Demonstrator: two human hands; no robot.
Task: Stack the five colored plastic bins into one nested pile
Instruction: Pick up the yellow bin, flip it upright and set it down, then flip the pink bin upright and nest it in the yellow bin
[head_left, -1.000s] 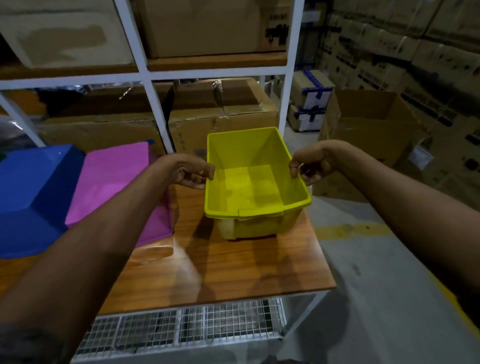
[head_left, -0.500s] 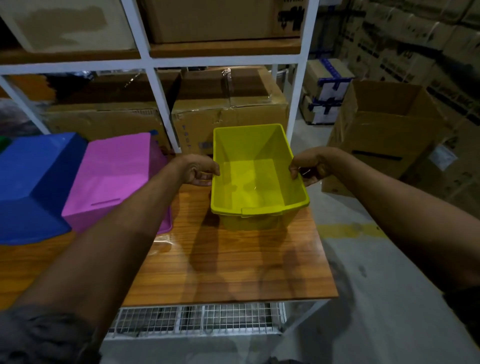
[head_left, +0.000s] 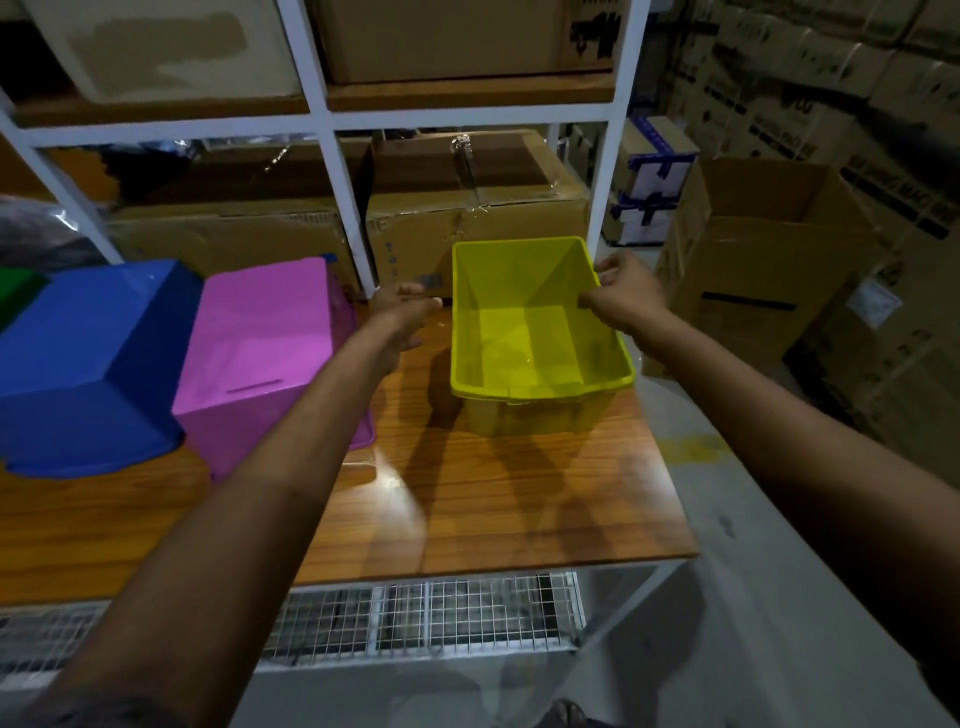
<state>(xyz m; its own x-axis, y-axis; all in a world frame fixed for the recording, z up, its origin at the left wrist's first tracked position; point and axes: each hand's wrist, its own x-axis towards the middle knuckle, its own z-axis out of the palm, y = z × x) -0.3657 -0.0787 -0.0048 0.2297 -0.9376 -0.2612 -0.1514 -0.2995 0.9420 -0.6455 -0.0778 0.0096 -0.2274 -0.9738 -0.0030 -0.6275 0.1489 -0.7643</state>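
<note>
yellow bin (head_left: 535, 332) upright, mouth up, on the worktop (head_left: 467, 499) near its far right corner — right side close to the right edge. nothing nested in it. right hand (head_left: 626, 293) at the bin's right rim, fingers pinched on the edge or just leaving it; cannot tell which. left hand (head_left: 402, 312) just beside the bin's left wall, loosely open, holding nothing, apart from the rim.

pink bin (head_left: 265, 353) upside down near the middle of the worktop, touching or nearly touching a blue bin (head_left: 88, 364), also inverted, toward the left edge. sliver of a green bin (head_left: 18, 293) at the far left, mostly out of frame. fifth bin not visible.

step in hand, by judgement: base of the pile set — yellow looks meant as the bottom. pile barely begun.

next move likely calls for: reaching left to the pink bin, gripping both long sides, flipping mouth up, then lowering square into the yellow one with rims aligned. skewed entry could jam.
</note>
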